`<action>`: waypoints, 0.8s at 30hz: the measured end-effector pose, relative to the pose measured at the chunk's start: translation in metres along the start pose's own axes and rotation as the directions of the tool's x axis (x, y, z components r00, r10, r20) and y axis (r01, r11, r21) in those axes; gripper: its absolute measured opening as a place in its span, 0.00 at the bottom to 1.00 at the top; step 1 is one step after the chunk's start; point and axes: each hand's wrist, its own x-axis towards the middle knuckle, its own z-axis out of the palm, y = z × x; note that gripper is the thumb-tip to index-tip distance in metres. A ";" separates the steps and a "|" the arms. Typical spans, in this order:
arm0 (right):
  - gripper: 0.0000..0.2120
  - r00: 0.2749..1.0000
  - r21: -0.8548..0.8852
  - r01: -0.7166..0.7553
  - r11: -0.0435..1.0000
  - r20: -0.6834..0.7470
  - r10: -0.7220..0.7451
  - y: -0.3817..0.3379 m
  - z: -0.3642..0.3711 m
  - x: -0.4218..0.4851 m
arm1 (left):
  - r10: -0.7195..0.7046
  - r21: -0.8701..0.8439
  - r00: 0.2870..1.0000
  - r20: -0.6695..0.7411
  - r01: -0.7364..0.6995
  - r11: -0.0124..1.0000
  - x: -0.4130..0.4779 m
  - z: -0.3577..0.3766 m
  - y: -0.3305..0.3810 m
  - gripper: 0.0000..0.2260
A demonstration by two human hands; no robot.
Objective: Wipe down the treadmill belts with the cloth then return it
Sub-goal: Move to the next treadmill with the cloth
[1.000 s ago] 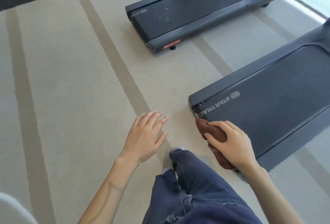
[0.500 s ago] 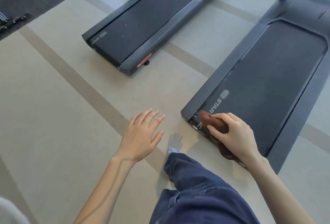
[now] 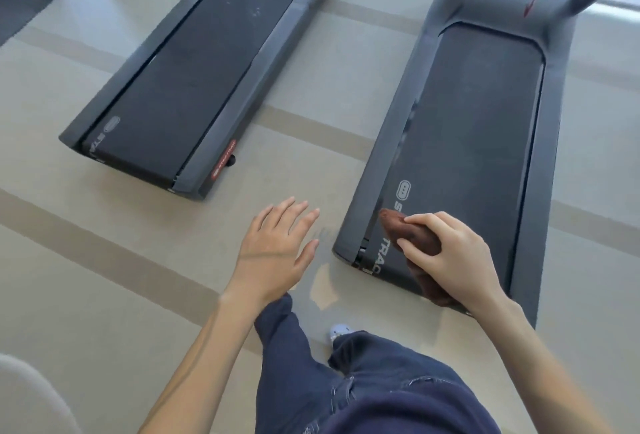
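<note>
Here the right hand (image 3: pixel 457 257) is closed around a bunched-up brown cloth (image 3: pixel 415 243). The fingers wrap over the top of it, and the cloth sticks out at both ends of the fist. The cloth looks to be on or just above the near end of the right treadmill's belt (image 3: pixel 467 143), by the left corner. The left hand (image 3: pixel 277 250) is open with the fingers spread. It holds nothing and hangs over the tan floor (image 3: pixel 104 278), near the treadmill but not touching it.

I think the wiping of this belt is just starting, at its near end. The next move looks like a long push of the cloth up the belt, pressing flat so it does not stay in a ball. The left treadmill (image 3: pixel 187 80) waits, well apart.

White letters on the near belt read "TRAC", with an oval logo above them. The rest is covered. The left treadmill has a red label, too small to read.
</note>
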 end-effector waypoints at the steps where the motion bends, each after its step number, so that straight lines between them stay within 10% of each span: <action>1: 0.11 1.000 0.002 -0.018 1.000 -0.011 0.018 -0.004 0.004 0.008 | 0.015 0.003 1.000 0.001 -0.015 1.000 0.010 -0.001 -0.011 0.22; 15: 0.12 0.944 0.086 -0.227 0.970 -0.224 0.241 -0.121 0.061 0.163 | 0.347 0.006 0.936 0.050 -0.348 0.938 0.182 -0.052 -0.201 0.21; 24: 0.11 0.747 0.205 -0.544 0.814 -0.323 0.581 -0.109 0.086 0.165 | 0.650 -0.060 0.743 0.159 -0.650 0.757 0.286 -0.035 -0.184 0.19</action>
